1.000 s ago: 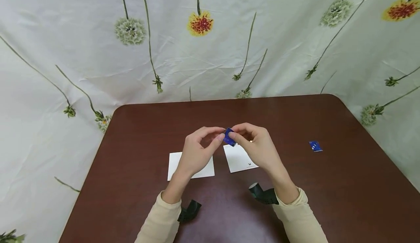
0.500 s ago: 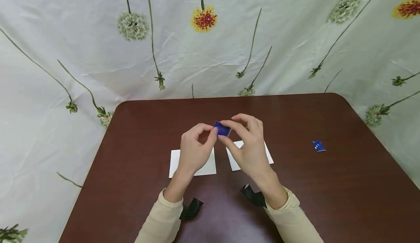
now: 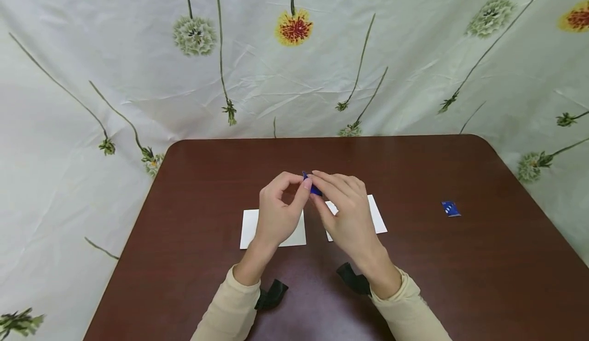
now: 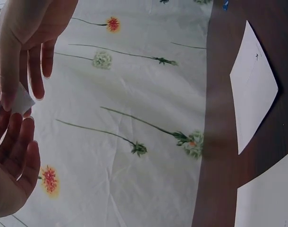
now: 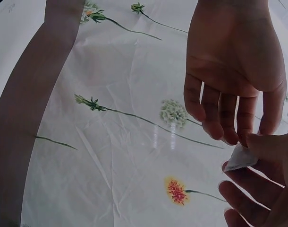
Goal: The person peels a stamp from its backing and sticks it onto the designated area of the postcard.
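My left hand (image 3: pixel 279 214): thumb and forefinger pinch packet (image 3: pixel 315 190). My right hand (image 3: pixel 348 209): thumb and fingertips pinch same packet, opposite side. Packet raised above table (image 3: pixel 221 177) (wrist views show pale face). Left card (image 3: pixel 295 234), right card (image 3: pixel 378 217) lie below; second packet (image 3: pixel 451 208) lies well apart, right.

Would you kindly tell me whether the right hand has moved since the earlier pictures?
Yes: in the head view, the right hand has shifted left, judged against the white card lying below it.
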`<state>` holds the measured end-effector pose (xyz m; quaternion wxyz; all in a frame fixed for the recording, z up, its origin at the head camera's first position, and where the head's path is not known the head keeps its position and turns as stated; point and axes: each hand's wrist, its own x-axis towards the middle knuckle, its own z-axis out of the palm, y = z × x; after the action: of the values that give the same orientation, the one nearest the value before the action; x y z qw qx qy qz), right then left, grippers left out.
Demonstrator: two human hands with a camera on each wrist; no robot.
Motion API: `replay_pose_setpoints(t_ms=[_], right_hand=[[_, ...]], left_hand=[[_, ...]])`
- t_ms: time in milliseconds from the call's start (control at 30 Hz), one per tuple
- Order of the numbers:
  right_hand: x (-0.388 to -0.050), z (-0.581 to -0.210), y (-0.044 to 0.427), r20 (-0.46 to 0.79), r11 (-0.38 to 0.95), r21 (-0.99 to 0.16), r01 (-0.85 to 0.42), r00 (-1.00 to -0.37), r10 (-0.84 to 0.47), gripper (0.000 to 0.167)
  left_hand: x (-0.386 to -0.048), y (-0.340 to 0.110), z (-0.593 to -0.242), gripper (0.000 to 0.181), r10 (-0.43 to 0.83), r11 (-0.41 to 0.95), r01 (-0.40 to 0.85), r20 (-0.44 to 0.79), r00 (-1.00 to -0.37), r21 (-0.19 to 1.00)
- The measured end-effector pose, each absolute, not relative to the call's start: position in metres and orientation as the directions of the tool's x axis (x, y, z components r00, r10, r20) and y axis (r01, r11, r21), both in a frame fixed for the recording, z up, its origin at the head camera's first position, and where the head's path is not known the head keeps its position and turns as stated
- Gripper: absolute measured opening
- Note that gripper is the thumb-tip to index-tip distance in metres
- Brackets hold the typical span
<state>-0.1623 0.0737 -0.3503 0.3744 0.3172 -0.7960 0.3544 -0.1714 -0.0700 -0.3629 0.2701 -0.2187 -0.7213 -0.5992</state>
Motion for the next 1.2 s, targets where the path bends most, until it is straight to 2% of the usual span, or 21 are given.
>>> replay_pose_setpoints(t_ms=[233, 467, 567, 733, 867, 1200], right_hand=[[-0.162, -0.348, 0.076, 0.82, 0.477, -0.426, -0.769, -0.551, -0.156, 0.024], [-0.157, -0.345, 0.076, 0.75, 0.298, -0.598, -0.744, -0.651, -0.118, 0.019], [-0.157, -0.344, 0.077, 0.719, 0.244, -0.647, -0.722, -0.685, -0.118, 0.018], [-0.157, -0.344, 0.081, 0.715, 0.279, -0.648, -0.709, -0.692, -0.097, 0.015], [-0.158, -0.342, 0.085, 0.72, 0.309, -0.638, -0.706, -0.689, -0.088, 0.013], [-0.159, -0.34, 0.088, 0.714, 0.288, -0.647, -0.707, -0.693, -0.099, 0.015]], left_hand=[[-0.172, -0.069, -0.363, 0.007, 0.015, 0.171, 0.686, 0.695, -0.719, 0.707], [-0.17, -0.07, -0.36, 0.017, 0.016, 0.109, 0.632, 0.634, -0.773, 0.767], [-0.169, -0.07, -0.359, 0.014, 0.048, 0.094, 0.63, 0.628, -0.777, 0.771], [-0.167, -0.07, -0.358, 0.006, 0.052, 0.113, 0.637, 0.636, -0.77, 0.762], [-0.167, -0.07, -0.357, 0.009, 0.033, 0.128, 0.641, 0.643, -0.765, 0.757], [-0.165, -0.071, -0.354, 0.015, 0.034, 0.129, 0.66, 0.662, -0.749, 0.74]])
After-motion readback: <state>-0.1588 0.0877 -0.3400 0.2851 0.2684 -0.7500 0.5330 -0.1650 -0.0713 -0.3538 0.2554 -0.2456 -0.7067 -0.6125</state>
